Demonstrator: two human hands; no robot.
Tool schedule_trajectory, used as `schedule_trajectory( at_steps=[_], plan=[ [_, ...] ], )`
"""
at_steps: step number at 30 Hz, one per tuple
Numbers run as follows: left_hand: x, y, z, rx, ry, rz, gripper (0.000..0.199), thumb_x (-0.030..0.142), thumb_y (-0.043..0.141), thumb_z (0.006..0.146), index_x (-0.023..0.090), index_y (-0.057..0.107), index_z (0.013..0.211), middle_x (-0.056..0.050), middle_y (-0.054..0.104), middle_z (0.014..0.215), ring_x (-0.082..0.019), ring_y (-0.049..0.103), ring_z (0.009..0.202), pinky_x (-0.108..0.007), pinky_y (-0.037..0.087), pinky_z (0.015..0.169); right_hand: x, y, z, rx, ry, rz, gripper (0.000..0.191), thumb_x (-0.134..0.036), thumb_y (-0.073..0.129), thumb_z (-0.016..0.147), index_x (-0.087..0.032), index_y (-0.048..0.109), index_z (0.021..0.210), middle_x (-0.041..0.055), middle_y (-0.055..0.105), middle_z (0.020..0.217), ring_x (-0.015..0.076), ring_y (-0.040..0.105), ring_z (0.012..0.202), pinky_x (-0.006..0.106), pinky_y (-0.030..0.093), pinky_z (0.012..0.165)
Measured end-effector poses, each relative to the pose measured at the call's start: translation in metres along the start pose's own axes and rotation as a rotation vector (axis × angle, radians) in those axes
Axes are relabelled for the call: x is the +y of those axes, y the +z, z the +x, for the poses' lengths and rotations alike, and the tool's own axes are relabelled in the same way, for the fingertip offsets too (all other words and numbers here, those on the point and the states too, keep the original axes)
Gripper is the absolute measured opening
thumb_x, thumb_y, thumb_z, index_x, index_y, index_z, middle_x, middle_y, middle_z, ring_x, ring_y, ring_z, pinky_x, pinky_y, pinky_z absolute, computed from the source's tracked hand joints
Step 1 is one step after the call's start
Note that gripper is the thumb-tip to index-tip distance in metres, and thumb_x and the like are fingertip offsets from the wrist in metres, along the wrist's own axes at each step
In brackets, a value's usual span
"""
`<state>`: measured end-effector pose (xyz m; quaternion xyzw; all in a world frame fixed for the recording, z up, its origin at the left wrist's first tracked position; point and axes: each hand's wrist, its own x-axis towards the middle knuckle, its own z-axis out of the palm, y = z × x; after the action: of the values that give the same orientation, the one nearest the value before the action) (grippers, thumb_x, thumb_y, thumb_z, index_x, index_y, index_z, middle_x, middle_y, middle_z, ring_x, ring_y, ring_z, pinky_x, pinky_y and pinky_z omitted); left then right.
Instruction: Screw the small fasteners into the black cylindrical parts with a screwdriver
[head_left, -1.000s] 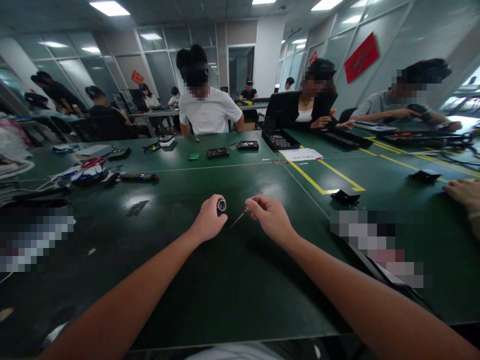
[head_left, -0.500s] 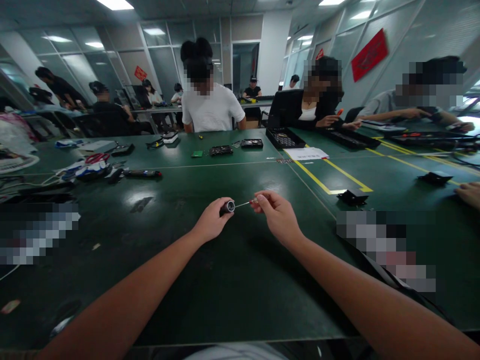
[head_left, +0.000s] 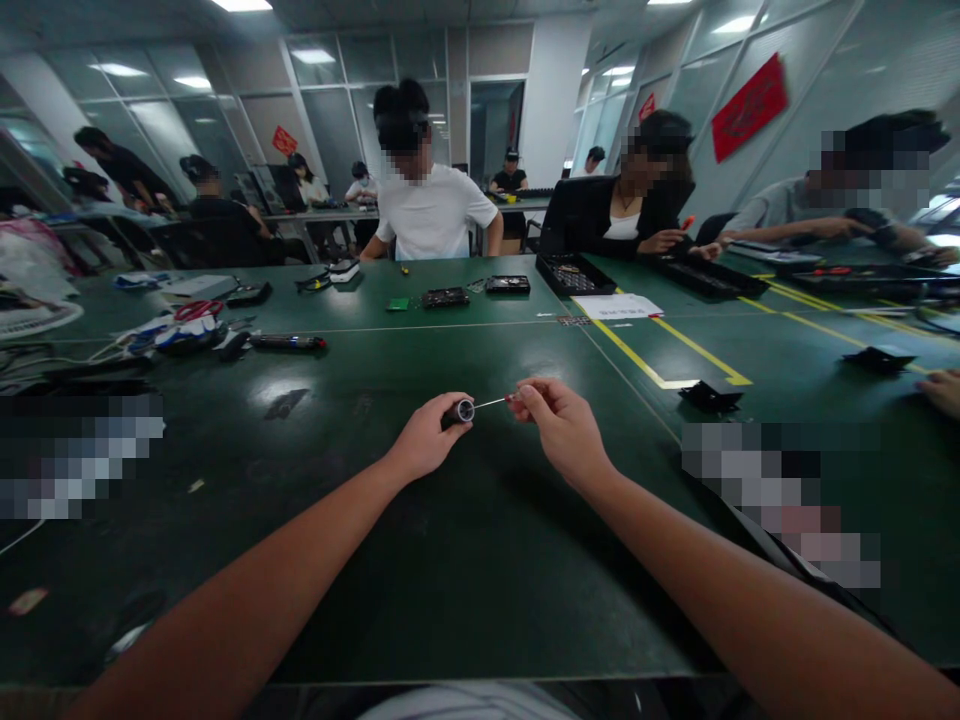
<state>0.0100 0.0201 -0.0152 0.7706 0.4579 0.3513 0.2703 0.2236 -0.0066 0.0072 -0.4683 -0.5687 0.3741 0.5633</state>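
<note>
My left hand [head_left: 427,437] is wrapped round a dark cylinder [head_left: 460,411], whose round end with a pale rim faces right and toward me. Pinched in my right hand [head_left: 559,420] is a slim screwdriver [head_left: 492,402] with a thin metal shaft and a bit of red at the fingertips. The shaft points left and meets the rim of the cylinder's end; whether its tip goes inside cannot be made out. Both hands are held above the green table [head_left: 450,570], and most of the screwdriver's handle is hidden by my right fingers.
Left lie a dark pen-shaped tool [head_left: 289,343] and red-handled scissors [head_left: 199,311]. Across the table are a green circuit board [head_left: 398,304], black devices [head_left: 445,298] and a black tray [head_left: 572,275]. A black bracket [head_left: 711,397] is at right. Co-workers sit opposite; another person's hand [head_left: 941,388] shows at right.
The whole view has shifted slightly. My hands keep the same hold, and the cylinder's end now faces me a little more. The person opposite has moved their arms a little apart.
</note>
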Motion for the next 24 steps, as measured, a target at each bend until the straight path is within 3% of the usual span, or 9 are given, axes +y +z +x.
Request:
schedule_trajectory(
  at_steps=[4,10,16,20,24],
  plan=[
    [-0.002,0.0,0.0,0.012,-0.009,0.001,0.034,0.017,0.068,0.086,0.023,0.065,0.119,-0.006,0.069,0.118,-0.024,0.063,0.111,-0.044,0.047,0.103,-0.002,-0.002,-0.002,-0.05,-0.042,-0.061,0.022,-0.042,0.061,0.091,-0.023,0.066,0.102,0.0003,0.069,0.073,0.0173,0.064,0.066,0.035,0.052,0.068],
    [-0.006,0.001,0.0,0.063,-0.015,-0.007,0.035,0.016,0.069,0.086,0.023,0.066,0.12,-0.006,0.069,0.12,-0.023,0.062,0.112,-0.042,0.046,0.104,-0.007,-0.002,-0.01,-0.14,-0.116,-0.182,0.022,-0.042,0.056,0.095,-0.024,0.066,0.102,0.0012,0.069,0.08,0.0184,0.065,0.073,0.034,0.05,0.071],
    [-0.006,0.001,0.0,0.031,0.014,0.046,0.035,0.017,0.07,0.087,0.025,0.067,0.121,-0.005,0.07,0.115,-0.024,0.062,0.11,-0.043,0.045,0.102,-0.01,0.0,-0.013,-0.069,-0.141,-0.352,0.041,-0.05,0.041,0.102,-0.025,0.072,0.092,-0.0016,0.056,0.059,0.0172,0.054,0.055,0.032,0.039,0.057],
    [-0.005,0.0,0.0,0.07,0.015,0.036,0.034,0.016,0.069,0.087,0.023,0.067,0.12,-0.005,0.069,0.114,-0.024,0.062,0.109,-0.041,0.045,0.1,-0.008,0.001,-0.013,-0.077,-0.167,-0.403,0.03,-0.038,0.047,0.098,-0.025,0.071,0.11,0.0016,0.066,0.073,0.0195,0.059,0.064,0.033,0.042,0.064],
    [-0.006,0.0,0.0,0.086,0.019,0.045,0.034,0.015,0.07,0.087,0.023,0.067,0.121,-0.005,0.069,0.113,-0.023,0.062,0.107,-0.04,0.045,0.099,-0.006,0.001,-0.013,-0.129,-0.13,-0.379,0.032,-0.036,0.044,0.099,-0.024,0.067,0.118,0.0024,0.068,0.08,0.0199,0.062,0.07,0.033,0.045,0.067]
  ],
)
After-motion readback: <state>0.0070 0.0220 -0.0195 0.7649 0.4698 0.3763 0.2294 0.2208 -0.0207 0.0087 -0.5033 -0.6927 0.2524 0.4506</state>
